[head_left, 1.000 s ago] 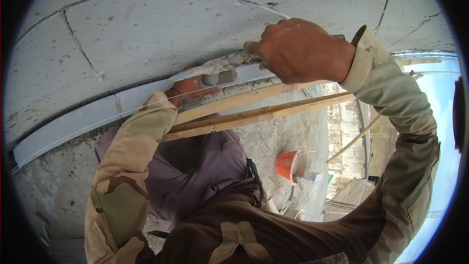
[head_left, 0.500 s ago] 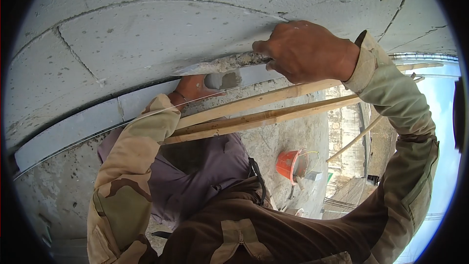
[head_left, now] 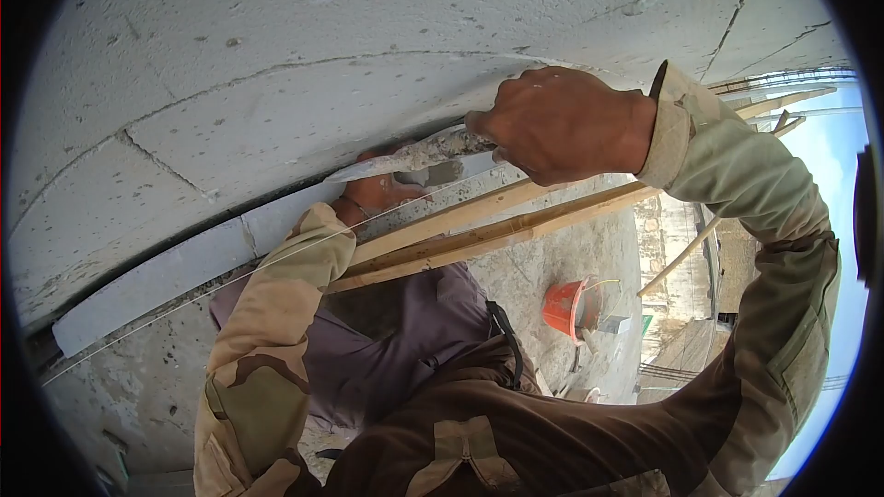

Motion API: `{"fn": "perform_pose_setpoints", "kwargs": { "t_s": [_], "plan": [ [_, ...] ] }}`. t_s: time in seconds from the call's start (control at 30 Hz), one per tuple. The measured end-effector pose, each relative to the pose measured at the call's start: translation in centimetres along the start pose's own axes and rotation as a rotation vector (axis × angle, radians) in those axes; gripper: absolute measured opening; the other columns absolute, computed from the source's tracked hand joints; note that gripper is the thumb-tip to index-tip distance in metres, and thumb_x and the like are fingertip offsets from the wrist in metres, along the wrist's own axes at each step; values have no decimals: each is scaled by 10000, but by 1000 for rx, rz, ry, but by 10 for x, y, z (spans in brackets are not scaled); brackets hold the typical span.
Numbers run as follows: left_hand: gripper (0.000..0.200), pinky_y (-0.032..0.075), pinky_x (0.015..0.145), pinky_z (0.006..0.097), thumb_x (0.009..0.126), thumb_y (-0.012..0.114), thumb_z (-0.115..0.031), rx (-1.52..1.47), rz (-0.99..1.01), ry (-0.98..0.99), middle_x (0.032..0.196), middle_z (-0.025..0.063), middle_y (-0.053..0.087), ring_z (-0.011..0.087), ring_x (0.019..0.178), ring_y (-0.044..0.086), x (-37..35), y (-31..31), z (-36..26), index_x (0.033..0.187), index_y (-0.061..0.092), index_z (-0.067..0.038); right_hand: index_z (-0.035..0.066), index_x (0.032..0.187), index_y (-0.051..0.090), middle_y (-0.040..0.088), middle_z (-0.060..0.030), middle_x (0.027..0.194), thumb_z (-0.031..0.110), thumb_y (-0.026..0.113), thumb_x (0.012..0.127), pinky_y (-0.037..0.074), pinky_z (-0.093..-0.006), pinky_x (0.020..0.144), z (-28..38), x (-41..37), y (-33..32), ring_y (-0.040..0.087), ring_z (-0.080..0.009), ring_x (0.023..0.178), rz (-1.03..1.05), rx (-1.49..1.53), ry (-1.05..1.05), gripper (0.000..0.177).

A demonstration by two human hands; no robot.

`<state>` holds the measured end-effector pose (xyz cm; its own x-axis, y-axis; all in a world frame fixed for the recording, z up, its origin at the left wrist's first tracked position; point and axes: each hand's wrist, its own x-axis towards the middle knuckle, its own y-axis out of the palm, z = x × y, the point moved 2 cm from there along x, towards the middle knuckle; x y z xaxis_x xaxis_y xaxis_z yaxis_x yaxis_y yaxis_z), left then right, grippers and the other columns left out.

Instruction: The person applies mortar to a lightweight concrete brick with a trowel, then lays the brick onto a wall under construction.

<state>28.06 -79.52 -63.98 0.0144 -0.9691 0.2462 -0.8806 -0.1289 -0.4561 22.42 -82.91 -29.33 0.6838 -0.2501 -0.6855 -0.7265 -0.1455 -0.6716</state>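
Note:
My right hand (head_left: 562, 124) is closed around the handle end of a mortar-caked trowel (head_left: 410, 156), whose narrow tip points left along the foot of the pale block wall (head_left: 276, 92). Just below the blade, my left hand (head_left: 373, 191) is partly hidden by it. Its thumb and fingers close around a small grey piece (head_left: 440, 173), which seems to have mortar on it. A low course of white blocks (head_left: 175, 281) runs leftward from this hand, with a dark gap between it and the wall. A taut white string (head_left: 198, 294) passes in front of the blocks.
Two wooden poles (head_left: 488, 232) slant beneath my forearms. An orange bucket (head_left: 562, 306) stands on the concrete floor (head_left: 506, 281), beside a small grey plate-like item (head_left: 614, 324). My bent legs (head_left: 396, 340) are close to the block course.
The view has shifted, moving the scene slightly right and down. The trowel tip now sits lower across my left hand, covering more of its fingers. Both grips look the same.

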Motion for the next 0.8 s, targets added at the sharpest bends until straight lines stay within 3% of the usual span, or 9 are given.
{"fn": "perform_pose_setpoints", "kwargs": {
  "t_s": [0.13,0.2,0.37,0.47,0.57,0.63,0.67,0.77,0.8],
  "plan": [
    [944,507,979,463,620,882,-620,116,11,-67,1209,201,684,373,1120,652,-2,4,0,1328,610,-58,6,959,697,693,-180,963,123,606,885,567,-450,848,-1,-3,8,689,-362,944,-136,63,-61,166],
    [890,475,1017,468,656,846,-596,-62,125,-146,1252,232,654,407,1160,613,1,-6,-9,1351,606,-93,0,953,712,694,-184,971,125,610,886,566,-452,856,-5,0,11,690,-363,947,24,-57,49,175],
    [869,473,1009,474,663,843,-587,46,17,-33,1191,189,696,400,1153,615,0,-6,-12,1355,612,-115,28,1068,705,715,-202,931,196,648,909,563,-463,871,-9,-6,14,706,-367,963,-7,-50,16,238],
    [935,467,1014,474,638,840,-650,-37,162,-199,1231,187,684,402,1180,603,-1,-1,-5,1379,595,-136,31,1070,707,717,-195,941,196,650,909,563,-462,873,-9,-8,13,707,-362,963,53,-37,55,237],
    [990,481,1011,461,610,831,-706,-1,34,-81,1254,183,679,400,1156,627,1,-5,-10,1366,604,-108,35,1135,693,714,-194,940,205,659,911,566,-457,863,-7,-21,5,711,-354,944,26,-105,72,283],
    [1076,459,1060,429,606,900,-639,-64,153,-181,1370,252,589,335,1283,575,1,-11,-18,1394,541,1,36,1176,682,712,-193,934,209,663,913,570,-451,850,-4,-34,0,714,-350,925,-48,-151,70,315],
    [1041,469,1051,426,577,945,-554,-60,-26,-35,1308,260,633,363,1247,606,1,6,2,1356,571,27,39,1207,670,708,-193,912,199,669,909,573,-447,818,-2,-48,-4,716,-353,897,-120,-119,95,338],
    [972,503,1006,428,552,969,-483,-162,26,-108,1176,261,696,379,1158,662,2,-20,-30,1276,616,61,32,1174,670,708,-191,891,153,687,880,570,-453,786,5,-106,-8,712,-373,867,-245,-2,275,318],
    [896,567,882,426,553,974,-445,-102,-93,39,1066,249,727,383,999,723,1,-19,-31,1223,645,51,23,1109,683,712,-188,891,116,699,856,563,-462,785,8,-130,-6,706,-389,864,-292,71,400,271]
  ]
}}
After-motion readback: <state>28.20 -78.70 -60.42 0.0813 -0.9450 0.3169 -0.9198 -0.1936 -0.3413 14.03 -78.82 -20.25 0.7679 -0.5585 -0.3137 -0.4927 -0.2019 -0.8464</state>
